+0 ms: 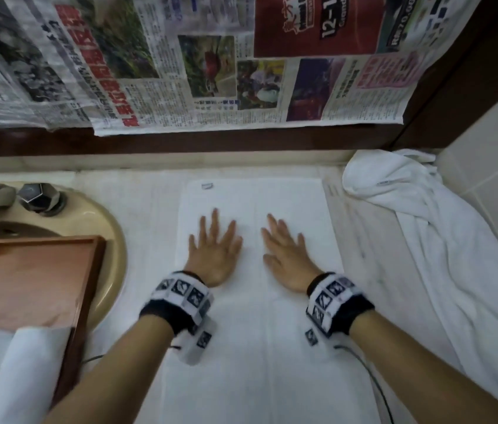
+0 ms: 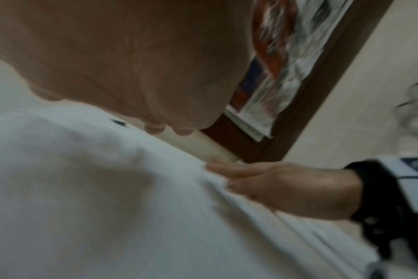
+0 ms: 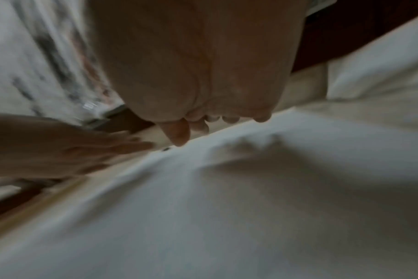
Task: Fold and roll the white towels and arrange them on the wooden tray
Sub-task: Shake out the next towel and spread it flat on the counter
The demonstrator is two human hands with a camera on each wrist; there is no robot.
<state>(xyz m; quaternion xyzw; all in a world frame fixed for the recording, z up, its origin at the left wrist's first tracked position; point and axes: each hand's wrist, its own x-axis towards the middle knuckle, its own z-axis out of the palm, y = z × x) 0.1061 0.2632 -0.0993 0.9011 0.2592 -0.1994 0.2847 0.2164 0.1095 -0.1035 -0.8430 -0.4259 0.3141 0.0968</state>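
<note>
Towel [image 1: 257, 332] lies flat on the desk [image 1: 137, 209], folded into a long strip running from the wall toward you, label corner at the far left. Your left hand [image 1: 215, 250] and right hand [image 1: 287, 255] both lie palm-down on its far half, fingers [image 1: 214, 218] spread and straight, gripping nothing. This looks like the smoothing step before the roll.

To do it well: sweep both palms outward from the centre crease to the long edges, keep those edges parallel, then start the roll from one short end with even pressure from both hands so it doesn't cone.

Count:
- flat towel under your hands: one
- rolled towels [image 1: 24, 359] on the near end of the tray [image 1: 36, 270]: two visible, the view cuts off there
- crumpled towel pile [image 1: 410, 209] at right: count unclear
- tray: one, sitting over the sink [image 1: 113, 249], beside the tap [image 1: 39, 195]
</note>
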